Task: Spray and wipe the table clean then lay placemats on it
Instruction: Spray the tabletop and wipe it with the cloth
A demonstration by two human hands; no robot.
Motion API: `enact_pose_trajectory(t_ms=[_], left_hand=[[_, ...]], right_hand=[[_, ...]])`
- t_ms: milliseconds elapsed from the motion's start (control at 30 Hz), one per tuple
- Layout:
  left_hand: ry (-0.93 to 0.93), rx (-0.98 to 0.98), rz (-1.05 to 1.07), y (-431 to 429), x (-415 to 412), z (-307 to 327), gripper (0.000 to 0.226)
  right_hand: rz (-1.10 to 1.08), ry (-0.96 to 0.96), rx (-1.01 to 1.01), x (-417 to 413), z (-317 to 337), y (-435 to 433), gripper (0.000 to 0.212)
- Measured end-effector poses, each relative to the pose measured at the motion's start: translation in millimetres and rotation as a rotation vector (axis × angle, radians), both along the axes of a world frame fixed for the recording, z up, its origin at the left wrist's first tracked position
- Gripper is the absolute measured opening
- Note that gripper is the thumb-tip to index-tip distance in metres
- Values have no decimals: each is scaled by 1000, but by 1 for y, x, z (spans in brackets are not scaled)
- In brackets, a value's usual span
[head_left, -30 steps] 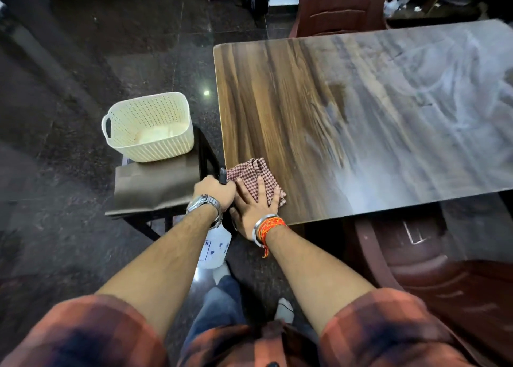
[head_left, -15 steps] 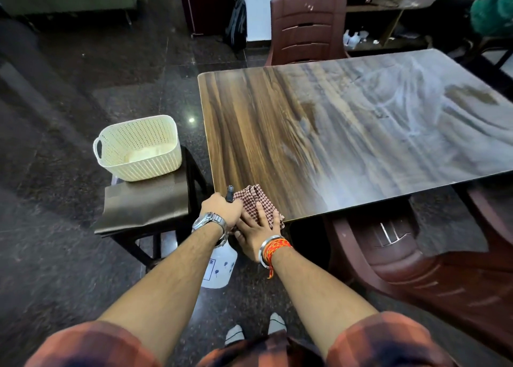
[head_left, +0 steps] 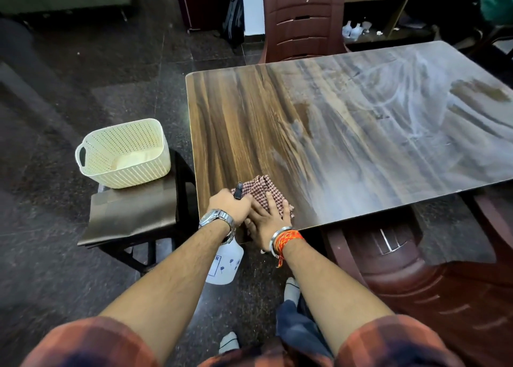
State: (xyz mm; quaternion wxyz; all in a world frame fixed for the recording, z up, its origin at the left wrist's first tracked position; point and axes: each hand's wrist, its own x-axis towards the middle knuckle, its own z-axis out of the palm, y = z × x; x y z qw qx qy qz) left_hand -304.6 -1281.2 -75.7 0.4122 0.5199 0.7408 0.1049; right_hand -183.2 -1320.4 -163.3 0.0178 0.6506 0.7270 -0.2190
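Observation:
The wooden table [head_left: 319,133] fills the right half, with pale smeared streaks over its right side. A red-and-white checked cloth [head_left: 263,189] lies crumpled at the table's near left corner. My right hand [head_left: 268,222] presses flat on the cloth, fingers spread. My left hand [head_left: 230,207] is closed around the neck of a translucent spray bottle [head_left: 226,264], whose black nozzle pokes up beside the cloth while its body hangs below the table edge. Brown placemats [head_left: 133,214] lie stacked on a dark stool to the left of the table.
A cream perforated basket [head_left: 123,154] sits on the placemats on the stool [head_left: 181,178]. One maroon plastic chair [head_left: 302,19] stands at the table's far side, another [head_left: 416,269] at the near right. Dark speckled floor lies to the left.
My view has tilted up, showing more of the room beyond the table. Both hands and the cloth stay at the same near left corner.

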Motion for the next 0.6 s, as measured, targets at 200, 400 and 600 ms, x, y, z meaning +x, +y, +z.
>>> enact_pose_trajectory(t_ms=[200,400,600], left_hand=[[37,-2,56,35,46,14,45],[36,4,142,63,74,18,32],[46,18,179,90,78,9,61]], right_hand=[[-69,-5,19,80,-2,50,50],[-305,-41,-13,156,-8,120,54],[-86,-29,5,81,0,132,61]])
